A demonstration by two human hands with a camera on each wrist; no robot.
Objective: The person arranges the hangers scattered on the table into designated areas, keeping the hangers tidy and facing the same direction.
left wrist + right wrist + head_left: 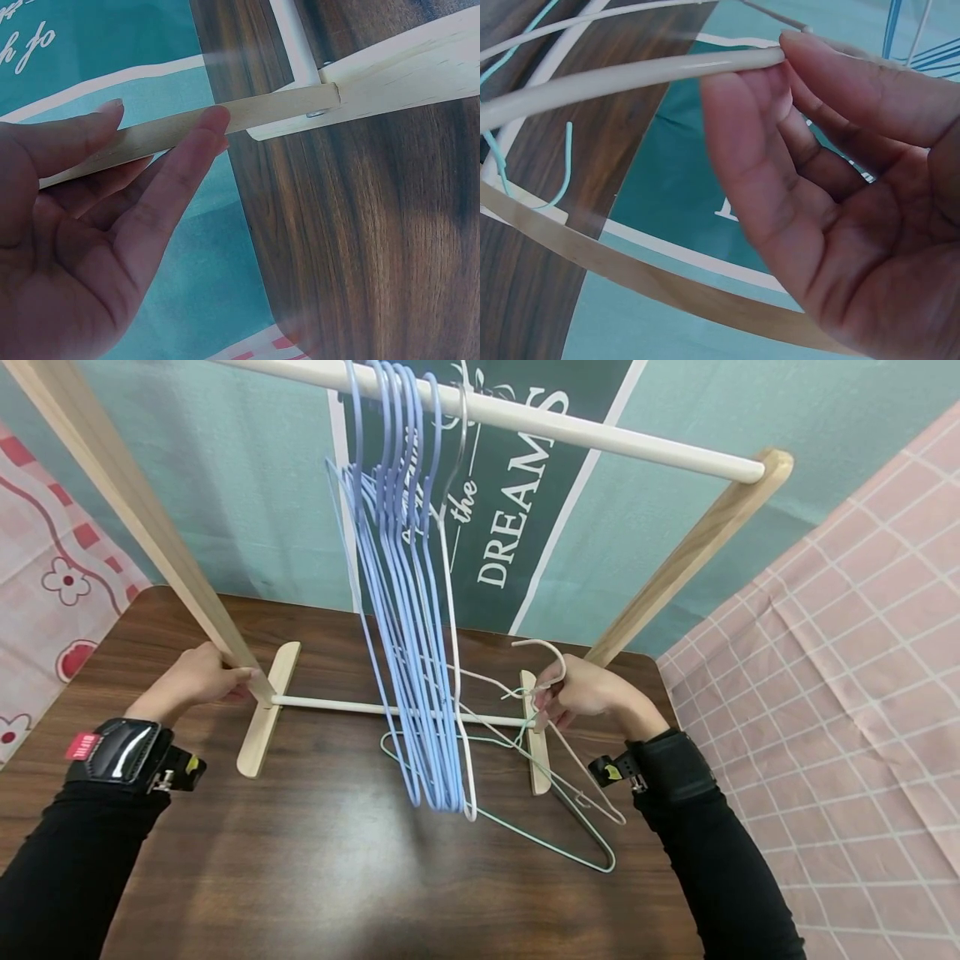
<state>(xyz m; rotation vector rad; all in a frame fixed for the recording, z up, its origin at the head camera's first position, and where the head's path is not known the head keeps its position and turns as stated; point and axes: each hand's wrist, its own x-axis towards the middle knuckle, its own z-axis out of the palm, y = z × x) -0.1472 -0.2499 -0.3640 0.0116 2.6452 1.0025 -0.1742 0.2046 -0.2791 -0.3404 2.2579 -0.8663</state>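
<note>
My left hand (193, 681) grips the rack's left wooden post (180, 547) low down, thumb on one side and fingers on the other in the left wrist view. Between the thumb and fingers of my right hand (588, 689) is a white hanger (630, 81), pinched near its neck; its hook (543, 643) points up and left beside the right post (660, 572). Several blue hangers (431, 760) hang bunched from the white top rail (637, 447), with one white hanger (449, 585) at their right. A green hanger (542, 841) lies on the table (322, 860) below.
A white lower bar (345, 705) joins the rack's left foot (258, 739) and right foot (539, 764). Another white hanger overlaps the green one near the right foot. Teal cloth with lettering (517, 518) stands behind; pink checked cloth (847, 635) is at the right.
</note>
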